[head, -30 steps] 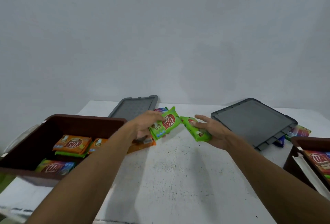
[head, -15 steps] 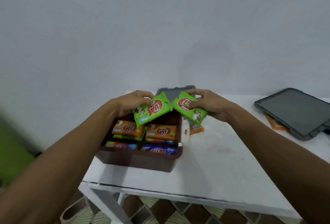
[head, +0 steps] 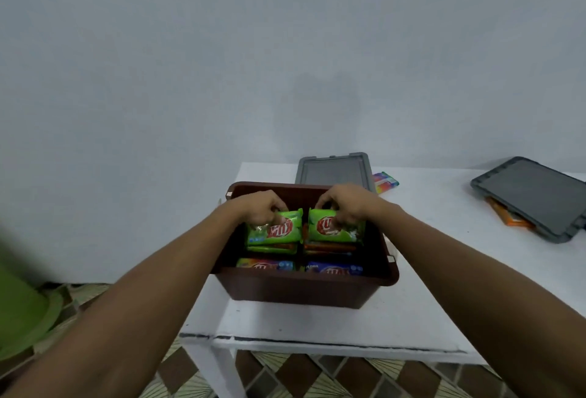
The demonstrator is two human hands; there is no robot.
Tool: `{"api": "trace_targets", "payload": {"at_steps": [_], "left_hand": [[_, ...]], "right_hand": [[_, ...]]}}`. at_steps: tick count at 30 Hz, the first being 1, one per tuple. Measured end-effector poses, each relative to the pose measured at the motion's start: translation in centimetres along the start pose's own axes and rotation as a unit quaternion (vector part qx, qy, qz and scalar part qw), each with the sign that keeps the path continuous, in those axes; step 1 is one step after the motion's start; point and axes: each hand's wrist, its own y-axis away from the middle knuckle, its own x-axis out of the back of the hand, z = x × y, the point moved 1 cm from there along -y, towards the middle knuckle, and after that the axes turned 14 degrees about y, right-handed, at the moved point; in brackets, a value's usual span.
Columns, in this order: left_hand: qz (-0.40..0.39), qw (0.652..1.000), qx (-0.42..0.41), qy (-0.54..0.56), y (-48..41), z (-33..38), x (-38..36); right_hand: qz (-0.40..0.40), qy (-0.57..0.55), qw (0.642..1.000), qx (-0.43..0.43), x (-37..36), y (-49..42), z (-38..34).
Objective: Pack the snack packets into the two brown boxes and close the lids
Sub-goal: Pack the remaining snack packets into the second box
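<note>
Left grip (head: pixel 261 207) and right grip (head: pixel 344 204) are each closed on a green packet (head: pixel 285 230); judged light, slippery, best pinched at edges

Glossy green packets (head: pixel 274 229), smooth brown plastic box (head: pixel 298 290), matt grey lid (head: pixel 333 171).

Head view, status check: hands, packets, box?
Left hand grips one green packet, right hand grips a second green packet. Both down inside the brown box, atop the packed stacks. Grey lid off, lying behind the box; path clear.
</note>
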Motion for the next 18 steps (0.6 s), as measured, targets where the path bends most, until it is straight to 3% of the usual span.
{"api": "trace_targets", "payload": {"at_steps": [5, 9, 12, 18], "left_hand": [[0.080, 0.980, -0.004, -0.182, -0.2, 0.2, 0.0], [0.077, 0.992, -0.034, -0.094, 0.1, -0.5, 0.0], [0.023, 0.992, -0.048, -0.117, 0.7, -0.3, -0.5], [0.032, 0.978, -0.081, -0.187, 0.9, -0.4, -0.6]], "right_hand": [[0.069, 0.063, 0.995, -0.016, -0.9, 0.2, -0.7], [0.108, 0.111, 0.988, -0.008, -1.5, 0.8, -0.7], [0.139, 0.135, 0.981, 0.000, -1.9, 1.0, -0.7], [0.054, 0.124, 0.991, 0.012, -2.1, 0.5, -0.6]]}}
